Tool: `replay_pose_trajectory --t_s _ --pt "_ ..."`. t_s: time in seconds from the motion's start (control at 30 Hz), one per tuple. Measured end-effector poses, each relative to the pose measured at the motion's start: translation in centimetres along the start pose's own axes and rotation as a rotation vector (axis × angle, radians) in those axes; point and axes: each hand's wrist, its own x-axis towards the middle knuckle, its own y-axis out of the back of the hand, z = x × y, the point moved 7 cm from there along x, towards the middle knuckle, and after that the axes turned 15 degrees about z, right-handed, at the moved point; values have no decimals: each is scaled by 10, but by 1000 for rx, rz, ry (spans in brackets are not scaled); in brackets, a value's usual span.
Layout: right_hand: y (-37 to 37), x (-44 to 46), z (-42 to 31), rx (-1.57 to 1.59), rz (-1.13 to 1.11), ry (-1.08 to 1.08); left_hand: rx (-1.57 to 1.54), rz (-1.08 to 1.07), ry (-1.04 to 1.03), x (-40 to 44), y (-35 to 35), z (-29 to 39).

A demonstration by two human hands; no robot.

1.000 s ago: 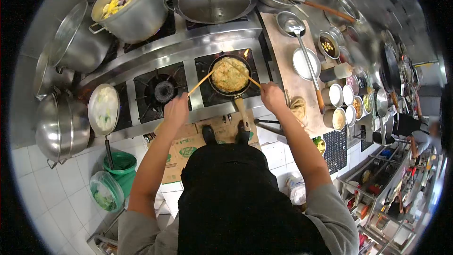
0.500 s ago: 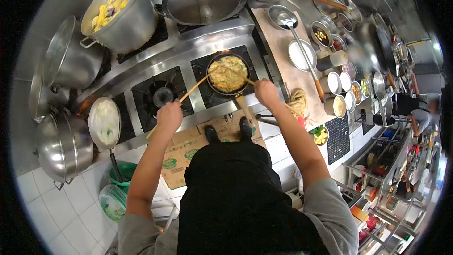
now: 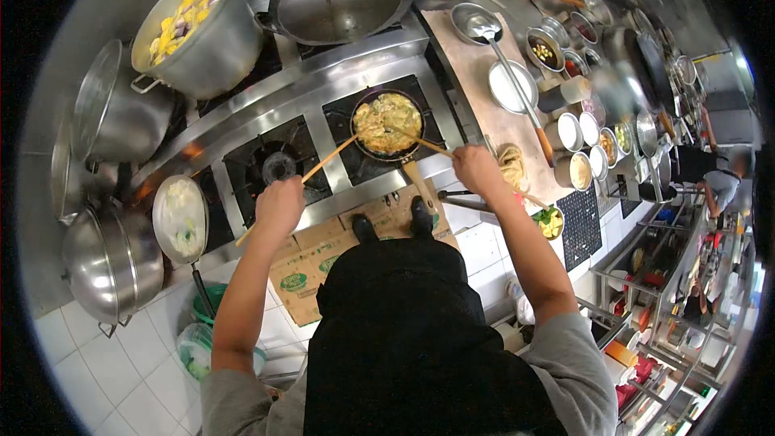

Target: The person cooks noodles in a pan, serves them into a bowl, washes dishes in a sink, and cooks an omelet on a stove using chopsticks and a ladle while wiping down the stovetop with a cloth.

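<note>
A small frying pan (image 3: pixel 356 145) sits on the right front burner, with a yellow, browned egg-like mixture (image 3: pixel 387 121) spread across it. My left hand (image 3: pixel 280 208) is closed around a long wooden chopstick (image 3: pixel 329 159), whose tip is at the pan's left rim. On the other side, my right hand (image 3: pixel 478 171) grips a second long chopstick (image 3: pixel 428 144); its tip touches the food near the middle. Pointing toward me, the pan's handle (image 3: pixel 420 182) is held by neither hand.
An oval pan (image 3: pixel 181 218) with pale food stands at the left. Behind are a large pot (image 3: pixel 211 56) of yellow pieces and a wide wok (image 3: pixel 339 4). Bowls, a ladle (image 3: pixel 517 81) and a bundled cloth (image 3: pixel 511 165) lie on the right counter. Cardboard (image 3: pixel 299 278) covers the floor.
The left chopstick has drawn back from over the food to the pan's left rim. My right hand has moved rightward and slightly down, its chopstick still in the food. The mixture looks more broken up.
</note>
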Motion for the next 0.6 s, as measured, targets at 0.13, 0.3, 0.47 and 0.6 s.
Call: replay_pose_trajectory --t_s 0.13,0.3,0.47,0.6 --pt "-15 -4 -20 -29 -74 21 35 1 -15 3 -5 -4" --pt "51 5 -1 -139 -53 6 15 -78 -12 4 -1 -7" --pt "22 34 45 -191 -15 -42 -154 -64 -95 15 -41 38" --pt "12 44 46 -243 29 14 -21 -136 -54 7 -51 12"
